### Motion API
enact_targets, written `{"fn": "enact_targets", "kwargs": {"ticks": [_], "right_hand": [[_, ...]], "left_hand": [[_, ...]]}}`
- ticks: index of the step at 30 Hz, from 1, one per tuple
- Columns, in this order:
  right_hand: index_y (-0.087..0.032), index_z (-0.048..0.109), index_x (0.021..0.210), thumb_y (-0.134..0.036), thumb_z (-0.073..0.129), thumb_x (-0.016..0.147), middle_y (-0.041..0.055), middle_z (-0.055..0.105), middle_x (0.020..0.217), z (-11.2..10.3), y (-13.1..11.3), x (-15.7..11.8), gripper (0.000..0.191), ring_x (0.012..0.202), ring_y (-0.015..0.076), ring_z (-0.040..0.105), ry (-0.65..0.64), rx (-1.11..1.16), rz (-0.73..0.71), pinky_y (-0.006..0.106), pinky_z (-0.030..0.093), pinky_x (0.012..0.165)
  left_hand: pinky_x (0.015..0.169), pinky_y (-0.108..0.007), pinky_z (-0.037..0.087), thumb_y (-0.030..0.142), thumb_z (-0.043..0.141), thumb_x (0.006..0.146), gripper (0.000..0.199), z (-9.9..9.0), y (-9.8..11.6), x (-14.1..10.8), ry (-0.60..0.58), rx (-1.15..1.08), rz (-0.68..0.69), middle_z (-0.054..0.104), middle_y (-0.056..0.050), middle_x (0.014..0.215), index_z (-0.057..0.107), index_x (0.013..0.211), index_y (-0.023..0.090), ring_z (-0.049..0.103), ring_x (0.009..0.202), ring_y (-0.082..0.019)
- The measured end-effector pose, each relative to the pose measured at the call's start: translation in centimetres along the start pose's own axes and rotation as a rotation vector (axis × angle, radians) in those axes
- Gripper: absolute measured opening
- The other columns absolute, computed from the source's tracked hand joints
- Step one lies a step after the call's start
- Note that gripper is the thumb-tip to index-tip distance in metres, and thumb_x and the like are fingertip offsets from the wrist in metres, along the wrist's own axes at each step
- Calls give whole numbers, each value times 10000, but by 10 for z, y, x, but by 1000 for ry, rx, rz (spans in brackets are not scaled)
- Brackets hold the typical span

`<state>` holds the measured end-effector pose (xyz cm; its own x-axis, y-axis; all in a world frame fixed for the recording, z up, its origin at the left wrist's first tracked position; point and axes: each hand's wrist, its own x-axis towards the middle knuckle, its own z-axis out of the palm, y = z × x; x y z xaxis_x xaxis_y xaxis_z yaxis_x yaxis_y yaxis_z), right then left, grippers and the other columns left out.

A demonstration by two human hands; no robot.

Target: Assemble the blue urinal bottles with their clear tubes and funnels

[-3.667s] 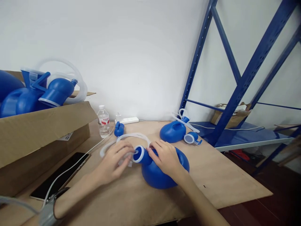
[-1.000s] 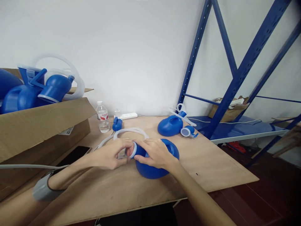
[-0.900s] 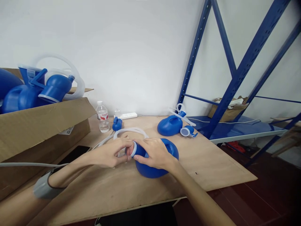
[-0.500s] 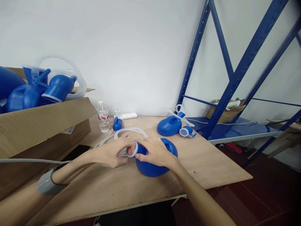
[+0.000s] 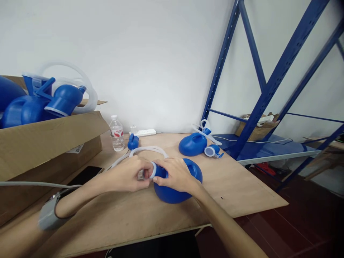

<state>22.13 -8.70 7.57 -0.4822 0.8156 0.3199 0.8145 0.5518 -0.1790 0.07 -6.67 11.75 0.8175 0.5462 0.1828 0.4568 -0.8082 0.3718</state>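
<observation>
My feed: near the front edge of the tabletop (image 5: 236,190) sits the blue container (image 5: 174,196), neck (image 5: 161,172) clasped by the right hand (image 5: 178,173), presumably for steadiness. The left hand (image 5: 134,173) has its fingers curled at the white rim (image 5: 154,170); what they pinch, I cannot tell.

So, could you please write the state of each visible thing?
Near blue jug, uncapped
Left hand, curled at its mouth
Right hand, wrapped over its neck
White hose, looped
Rear jug, untouched
Water bottle, upright, capped
Flat black device, screen dark
Cardboard box, open, overfilled with blue containers
</observation>
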Motion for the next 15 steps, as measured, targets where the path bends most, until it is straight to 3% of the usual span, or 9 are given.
{"fn": "enact_targets", "kwargs": {"ticks": [8, 15], "right_hand": [[-264, 644, 1309, -620, 625, 911, 60, 765, 1051, 0, -1, -2, 534, 975, 277, 680, 33, 41, -4, 356, 413, 819], [-241, 682, 1247, -564, 658, 894, 73, 771, 1091, 0, -4, -2, 479, 1028, 281, 675, 43, 29, 16, 360, 416, 869]], "left_hand": [[555, -299, 254, 223, 587, 845, 176, 3, 12, -6, 4, 369, -37, 668, -8, 698, 553, 674, 200, 570, 597, -153], [568, -303, 274, 246, 522, 888, 149, 19, 25, -10, 68, 490, -136, 658, -28, 746, 502, 746, 207, 594, 667, -193]]}}
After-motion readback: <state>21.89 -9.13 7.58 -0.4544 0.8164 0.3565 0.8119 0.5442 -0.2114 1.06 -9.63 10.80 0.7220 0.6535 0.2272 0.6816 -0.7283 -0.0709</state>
